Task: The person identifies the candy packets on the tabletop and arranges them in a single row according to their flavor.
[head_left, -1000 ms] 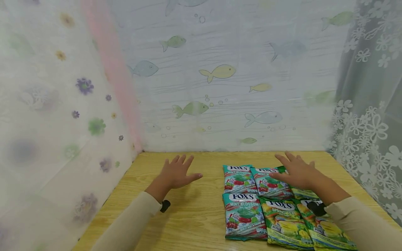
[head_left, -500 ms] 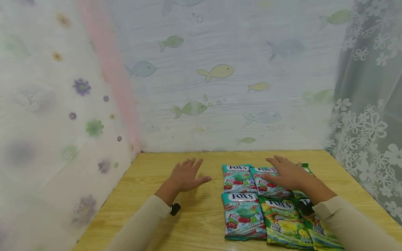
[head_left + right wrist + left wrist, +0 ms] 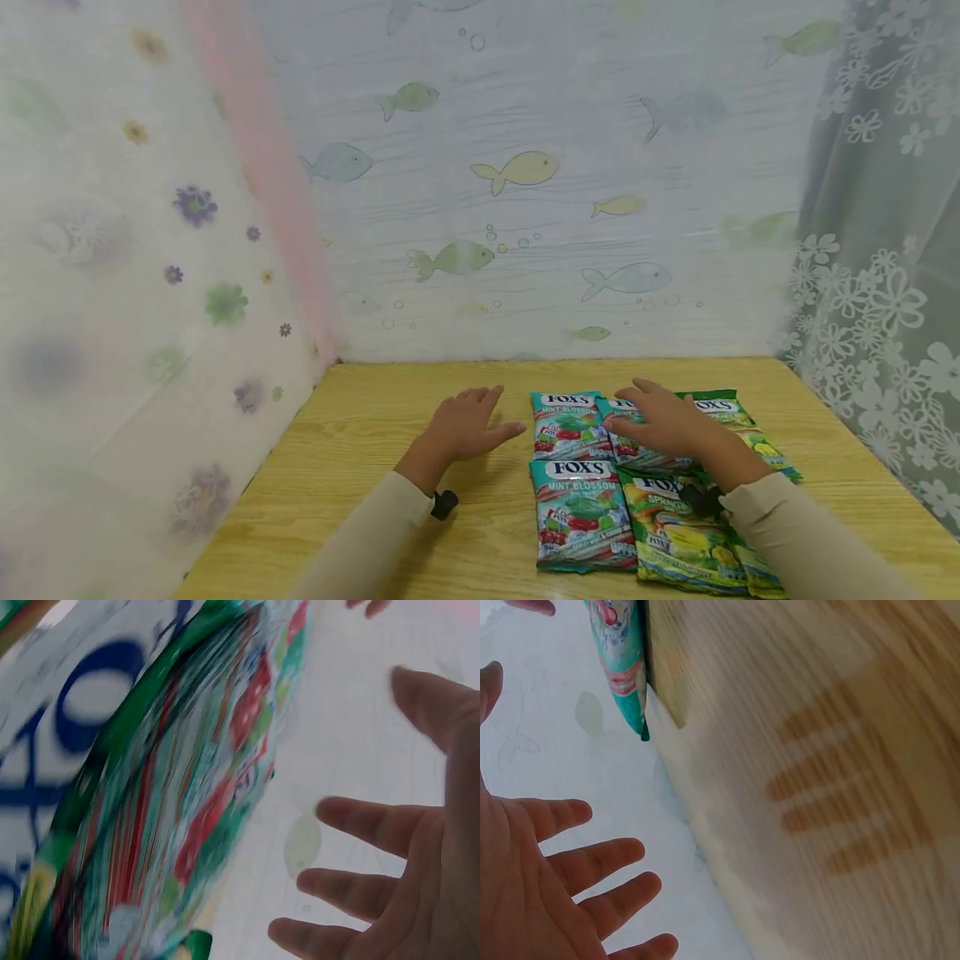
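Note:
Three teal Fox's Mint Blossom candy bags lie face up on the wooden table: a back-left bag (image 3: pixel 567 425), a front-left bag (image 3: pixel 583 517) and one (image 3: pixel 637 450) partly under my right hand (image 3: pixel 663 425). That hand hovers above the bags with its fingers spread and holds nothing. Yellow-green Fox's Spring Tea bags lie to the right, a back one (image 3: pixel 720 408) and a front one (image 3: pixel 678 533); my right forearm hides part of them. Left of the bags, my left hand (image 3: pixel 465 427) hangs over the table (image 3: pixel 360 433), fingers extended and palm bare in the left wrist view.
A fish-print sheet (image 3: pixel 525 275) rises behind the table's back edge. Flower-print sheeting (image 3: pixel 150 333) stands along the left side, and a lace curtain (image 3: pixel 870 317) hangs on the right. A small black wrist device (image 3: pixel 444 505) sits at the left cuff.
Both hands have moved toward each other: the left hand to the right, the right hand to the left over the bags. More of the back Spring Tea bag shows. The bags have stayed in place.

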A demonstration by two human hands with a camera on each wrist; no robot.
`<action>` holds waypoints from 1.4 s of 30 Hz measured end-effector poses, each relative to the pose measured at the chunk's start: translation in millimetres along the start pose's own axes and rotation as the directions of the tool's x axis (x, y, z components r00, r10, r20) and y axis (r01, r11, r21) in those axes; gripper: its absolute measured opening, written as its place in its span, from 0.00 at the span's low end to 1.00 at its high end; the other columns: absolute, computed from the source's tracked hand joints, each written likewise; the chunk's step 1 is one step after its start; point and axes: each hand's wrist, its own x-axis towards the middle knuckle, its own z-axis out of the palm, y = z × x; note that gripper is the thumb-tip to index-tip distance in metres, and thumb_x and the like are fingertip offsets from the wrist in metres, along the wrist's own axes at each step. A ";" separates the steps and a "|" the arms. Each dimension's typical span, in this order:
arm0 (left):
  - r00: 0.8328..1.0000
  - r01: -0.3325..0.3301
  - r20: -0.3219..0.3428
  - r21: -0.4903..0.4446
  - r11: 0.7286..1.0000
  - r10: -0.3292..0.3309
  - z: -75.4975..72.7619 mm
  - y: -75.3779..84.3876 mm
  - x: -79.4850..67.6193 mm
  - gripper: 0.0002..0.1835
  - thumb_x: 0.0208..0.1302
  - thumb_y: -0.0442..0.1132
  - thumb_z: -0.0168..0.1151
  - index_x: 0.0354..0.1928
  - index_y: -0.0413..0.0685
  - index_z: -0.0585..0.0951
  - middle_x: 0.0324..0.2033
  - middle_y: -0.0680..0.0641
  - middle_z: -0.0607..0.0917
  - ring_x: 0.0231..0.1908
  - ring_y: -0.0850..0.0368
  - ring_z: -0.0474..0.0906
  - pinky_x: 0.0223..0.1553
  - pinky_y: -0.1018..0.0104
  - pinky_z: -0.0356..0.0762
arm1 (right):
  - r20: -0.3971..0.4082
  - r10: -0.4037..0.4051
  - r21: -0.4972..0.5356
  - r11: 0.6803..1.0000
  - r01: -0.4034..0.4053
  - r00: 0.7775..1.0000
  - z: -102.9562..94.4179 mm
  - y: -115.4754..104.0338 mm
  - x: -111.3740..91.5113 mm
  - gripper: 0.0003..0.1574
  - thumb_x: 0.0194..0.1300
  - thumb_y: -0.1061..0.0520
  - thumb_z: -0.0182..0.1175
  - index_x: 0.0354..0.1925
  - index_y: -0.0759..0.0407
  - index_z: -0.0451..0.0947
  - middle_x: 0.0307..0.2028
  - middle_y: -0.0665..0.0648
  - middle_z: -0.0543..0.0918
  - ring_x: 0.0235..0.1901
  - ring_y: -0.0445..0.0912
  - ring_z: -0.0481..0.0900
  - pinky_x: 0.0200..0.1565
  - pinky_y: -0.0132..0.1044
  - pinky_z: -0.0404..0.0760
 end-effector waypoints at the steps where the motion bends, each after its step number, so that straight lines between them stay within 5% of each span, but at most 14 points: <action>1: 1.000 -0.002 -0.002 -0.006 1.000 0.002 1.7 1.3 1.2 0.53 0.66 0.82 0.39 0.82 0.55 0.58 0.77 0.46 0.68 0.76 0.43 0.64 0.73 0.38 0.63 | 0.006 -0.005 0.012 1.000 0.005 1.000 1.1 -0.7 0.6 0.45 0.73 0.28 0.56 0.72 0.57 0.72 0.76 0.75 0.60 0.72 0.75 0.62 0.59 0.88 0.52; 7: 1.000 0.023 0.015 -0.060 0.998 -0.022 10.2 9.1 6.6 0.49 0.69 0.78 0.43 0.80 0.54 0.63 0.75 0.46 0.70 0.73 0.42 0.67 0.71 0.38 0.67 | 0.032 -0.048 0.056 0.997 0.046 0.998 7.7 -2.8 4.5 0.32 0.75 0.40 0.60 0.65 0.61 0.78 0.73 0.79 0.63 0.70 0.75 0.66 0.61 0.76 0.69; 17: 0.998 0.038 0.048 -0.174 0.984 -0.030 21.1 21.4 5.7 0.40 0.74 0.70 0.48 0.76 0.52 0.70 0.74 0.45 0.72 0.73 0.42 0.67 0.71 0.41 0.68 | 0.031 -0.073 0.133 0.989 0.068 0.997 18.2 -3.5 6.4 0.23 0.76 0.46 0.60 0.58 0.59 0.84 0.67 0.76 0.73 0.68 0.74 0.68 0.61 0.70 0.73; 28: 0.999 0.009 0.047 -0.268 0.963 0.004 36.1 31.4 6.4 0.36 0.76 0.67 0.48 0.71 0.48 0.77 0.70 0.45 0.76 0.73 0.44 0.68 0.73 0.44 0.67 | 0.028 -0.028 0.103 0.994 0.025 0.999 28.7 -12.4 5.6 0.23 0.74 0.44 0.63 0.57 0.56 0.86 0.69 0.76 0.72 0.69 0.73 0.67 0.61 0.76 0.69; 37: 0.997 0.002 0.069 -0.241 0.970 0.015 36.3 40.0 7.7 0.35 0.77 0.67 0.45 0.70 0.52 0.79 0.69 0.45 0.78 0.73 0.44 0.67 0.74 0.42 0.62 | 0.011 -0.087 0.106 0.991 0.085 0.996 35.2 -15.4 8.1 0.20 0.72 0.48 0.65 0.53 0.59 0.88 0.57 0.69 0.85 0.70 0.76 0.65 0.63 0.73 0.69; 42: 0.996 0.019 0.094 -0.226 0.974 0.002 35.2 43.5 6.0 0.34 0.77 0.67 0.45 0.69 0.54 0.80 0.70 0.44 0.76 0.72 0.40 0.66 0.71 0.39 0.66 | 0.010 -0.039 0.083 0.996 0.038 0.999 39.7 -17.8 7.3 0.20 0.71 0.48 0.66 0.54 0.57 0.88 0.62 0.73 0.80 0.71 0.76 0.63 0.61 0.79 0.66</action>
